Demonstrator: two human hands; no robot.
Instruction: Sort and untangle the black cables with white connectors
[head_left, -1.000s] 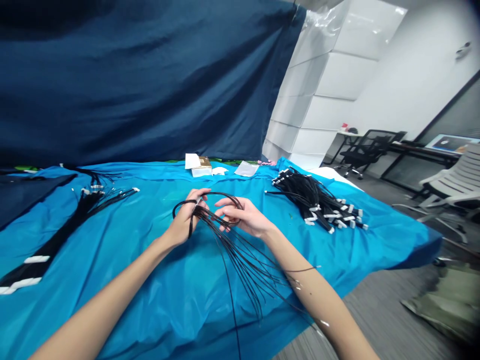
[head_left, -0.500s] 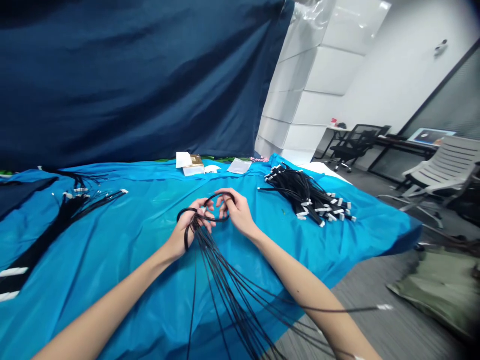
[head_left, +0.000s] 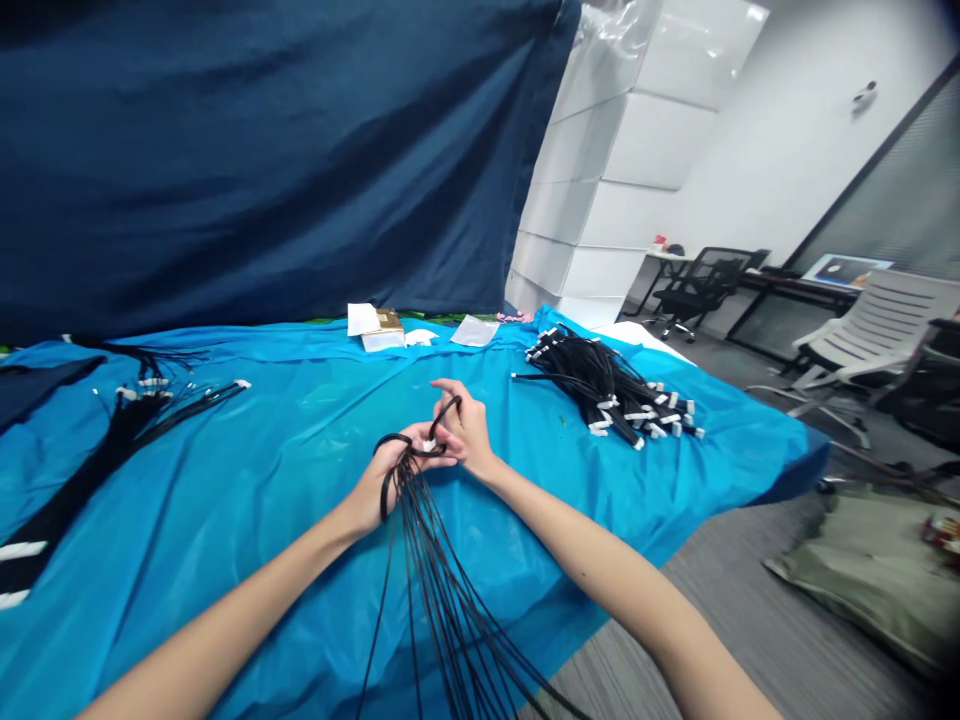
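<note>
A bundle of thin black cables point(head_left: 442, 580) hangs from my left hand point(head_left: 379, 485), whose fingers are closed on its upper end. One cable runs in a loop around the back of that hand. My right hand point(head_left: 466, 430) touches the left fingertips and grips a black cable that bends up past its fingers. Between the hands a small white connector point(head_left: 429, 445) shows. Below, the loose strands fan out over the blue cloth point(head_left: 300, 560) and past the bottom of the view.
To the right lies a pile of black cables with white ends point(head_left: 607, 385). At left are more long black cables point(head_left: 112, 460). A small open box point(head_left: 381, 330) and a clear bag point(head_left: 475, 330) sit at the back. White boxes point(head_left: 592, 210) stand stacked behind.
My right hand has come down and in against the left fingers. The wide cable loop between the hands has become smaller, and the hanging strands have swung leftward.
</note>
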